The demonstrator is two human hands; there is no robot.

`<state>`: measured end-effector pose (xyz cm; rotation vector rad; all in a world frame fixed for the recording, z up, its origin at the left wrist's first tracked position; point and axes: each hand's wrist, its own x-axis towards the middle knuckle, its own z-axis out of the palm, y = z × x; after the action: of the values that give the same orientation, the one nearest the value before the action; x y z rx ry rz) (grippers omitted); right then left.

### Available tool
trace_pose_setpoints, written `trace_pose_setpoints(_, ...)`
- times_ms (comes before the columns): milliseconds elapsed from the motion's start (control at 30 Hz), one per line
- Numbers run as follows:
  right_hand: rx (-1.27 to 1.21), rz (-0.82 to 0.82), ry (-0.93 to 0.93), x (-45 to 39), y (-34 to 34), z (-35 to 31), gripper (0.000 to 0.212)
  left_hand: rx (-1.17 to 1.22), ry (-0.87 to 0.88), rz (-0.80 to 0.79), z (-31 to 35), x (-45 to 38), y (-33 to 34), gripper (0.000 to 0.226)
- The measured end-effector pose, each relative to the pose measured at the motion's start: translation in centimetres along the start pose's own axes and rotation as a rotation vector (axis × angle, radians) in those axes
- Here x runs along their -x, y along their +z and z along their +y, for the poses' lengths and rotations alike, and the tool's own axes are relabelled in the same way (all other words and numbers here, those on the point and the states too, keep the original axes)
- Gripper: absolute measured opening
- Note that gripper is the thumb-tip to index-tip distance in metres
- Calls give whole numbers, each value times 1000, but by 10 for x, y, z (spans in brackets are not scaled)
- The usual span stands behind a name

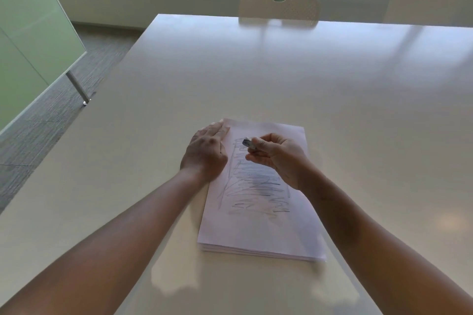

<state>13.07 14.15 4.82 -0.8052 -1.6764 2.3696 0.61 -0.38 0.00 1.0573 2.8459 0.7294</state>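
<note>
Your left forearm (115, 238) reaches in from the bottom left. Your left hand (204, 151) lies palm down, fingers straight and close together, pressing the far left corner of the stack of paper (256, 233) on the table (358, 110). Grey scribbles (256, 186) cover the top sheet, and none of them reads as words. At their far end is the eraser (247, 142), pinched between the thumb and curled fingers of your right hand (279, 158) above the sheet. You cannot tell whether it touches the paper. Its bluish wrapper is too blurred to read. Your right forearm (371, 225) comes in from the bottom right.
</note>
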Motion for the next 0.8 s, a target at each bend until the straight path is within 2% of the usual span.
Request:
trace_pose_setpoints(167, 420, 108, -148, -13, 0, 7, 16, -43, 35, -62, -1, -3, 0, 66)
trace_pose_setpoints(267, 639, 142, -207, -22, -1, 12, 17, -67, 41, -92, -1, -3, -1, 76)
trace_pose_setpoints(433, 792, 165, -372, -37, 6, 14, 15, -70, 40, -99, -3, -6, 1, 79)
trace_pose_setpoints(533, 870, 145, -485, -45, 10, 16, 2, -76, 40, -109, -4, -6, 2, 80)
trace_pose_setpoints(600, 913, 102, -587, -49, 9, 18, 12, -78, 37, -112, -4, -7, 2, 80)
trace_pose_setpoints(700, 1020, 57, -741, -56, 5, 19, 11, -87, 35, -116, -4, -9, 3, 81)
trace_pose_setpoints(800, 1085, 43, -803, -60, 3, 18, 9, -110, 44, -117, -5, -10, 3, 81)
